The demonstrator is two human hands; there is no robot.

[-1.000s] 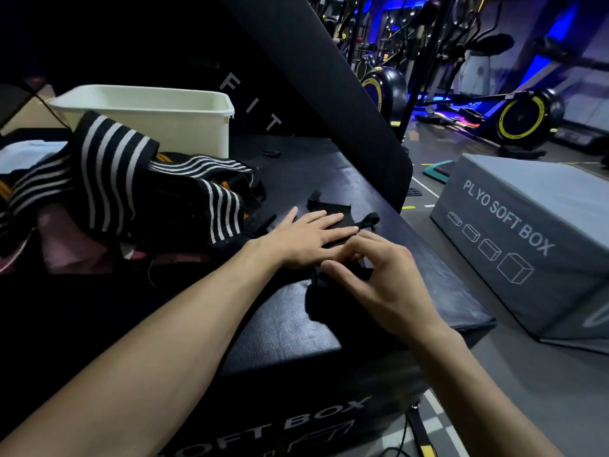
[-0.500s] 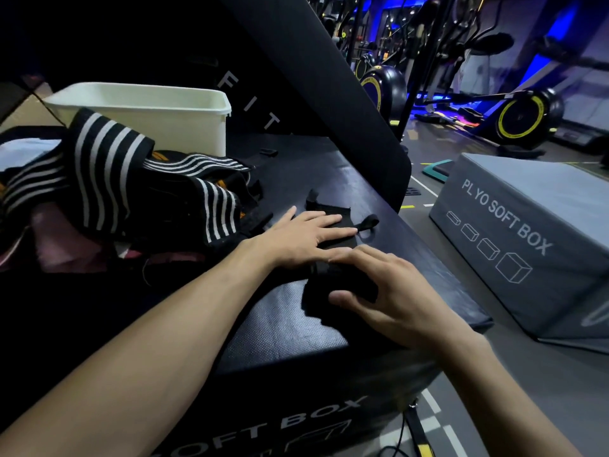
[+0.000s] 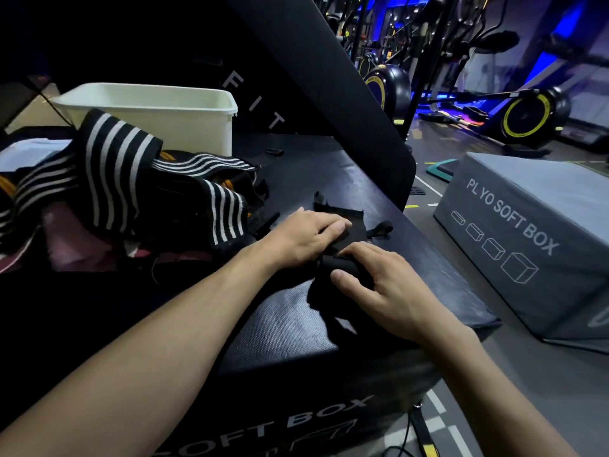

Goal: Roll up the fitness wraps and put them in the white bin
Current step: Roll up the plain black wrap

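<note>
Hands meet on the black wrap (image 3: 342, 240) atop the box (image 3: 290, 328): your left hand (image 3: 304, 237) presses its flat part with fingers together, while your right hand (image 3: 385, 288) curls fingers and thumb around the rolled end. Striped wraps (image 3: 122, 179) lie heaped left, before the bin (image 3: 184, 118).

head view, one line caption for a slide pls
Both hands, left hand and right hand, roll a black wrap on a black soft box, striped wraps and white bin beyond.
</note>
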